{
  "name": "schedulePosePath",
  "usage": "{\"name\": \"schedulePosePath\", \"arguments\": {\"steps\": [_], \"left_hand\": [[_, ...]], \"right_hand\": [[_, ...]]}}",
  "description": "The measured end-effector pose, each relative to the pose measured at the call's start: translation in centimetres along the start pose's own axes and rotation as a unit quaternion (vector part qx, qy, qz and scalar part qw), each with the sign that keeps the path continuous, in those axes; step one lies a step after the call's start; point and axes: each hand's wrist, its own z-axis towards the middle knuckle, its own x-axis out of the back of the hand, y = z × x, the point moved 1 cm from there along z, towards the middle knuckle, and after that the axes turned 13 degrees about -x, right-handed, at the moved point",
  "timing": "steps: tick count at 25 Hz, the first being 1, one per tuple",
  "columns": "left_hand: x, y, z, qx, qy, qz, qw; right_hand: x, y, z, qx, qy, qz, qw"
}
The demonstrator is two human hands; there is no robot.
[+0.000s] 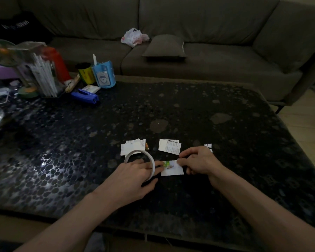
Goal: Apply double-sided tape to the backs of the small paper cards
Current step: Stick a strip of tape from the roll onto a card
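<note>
A white ring of double-sided tape (135, 153) sits around the fingers of my left hand (137, 179), which holds it just above the dark table. A small white paper card (173, 170) with a green picture at its left end lies between my hands. My right hand (198, 161) pinches at the card's upper right edge with curled fingers. Two stacks of small paper cards lie beyond: one stack (132, 146) on the left and another stack (169, 145) on the right. A few more paper bits (208, 146) peek out behind my right hand.
The dark pebbled table (225, 124) carries clutter at its back left: a blue stapler (85, 96), a blue cup (104, 75), a yellow can (85, 73), a straw holder (44, 77) and a small fan (3, 51). A grey sofa (207, 57) stands behind.
</note>
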Motion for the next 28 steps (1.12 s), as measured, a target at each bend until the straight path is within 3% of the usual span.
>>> {"name": "schedulePosePath", "arguments": {"steps": [6, 12, 16, 18, 20, 22, 28], "left_hand": [[0.2, 0.2, 0.2, 0.004, -0.009, 0.003, 1.0], [0.3, 0.2, 0.2, 0.008, -0.013, -0.004, 1.0], [0.8, -0.1, 0.2, 0.008, -0.017, -0.018, 1.0], [0.9, -0.2, 0.2, 0.002, -0.02, -0.019, 1.0], [1.1, -0.2, 0.1, -0.004, -0.021, -0.016, 1.0], [1.2, 0.0, 0.1, 0.001, -0.01, -0.016, 1.0], [1.5, 0.8, 0.8, 0.047, 0.03, -0.012, 0.998]], "right_hand": [[-1.7, 0.4, -0.7, 0.082, 0.103, -0.144, 0.981], [-0.7, 0.2, -0.6, 0.032, 0.024, -0.033, 0.999], [-0.5, 0.0, -0.1, 0.053, 0.031, -0.045, 0.997], [-0.4, -0.2, 0.2, 0.106, 0.071, -0.041, 0.991], [-0.6, -0.3, 0.5, 0.202, 0.192, -0.127, 0.952], [-1.1, -0.2, 1.0, 0.282, 0.274, -0.23, 0.89], [-2.0, -0.7, 1.5, 0.372, 0.3, -0.384, 0.79]]}}
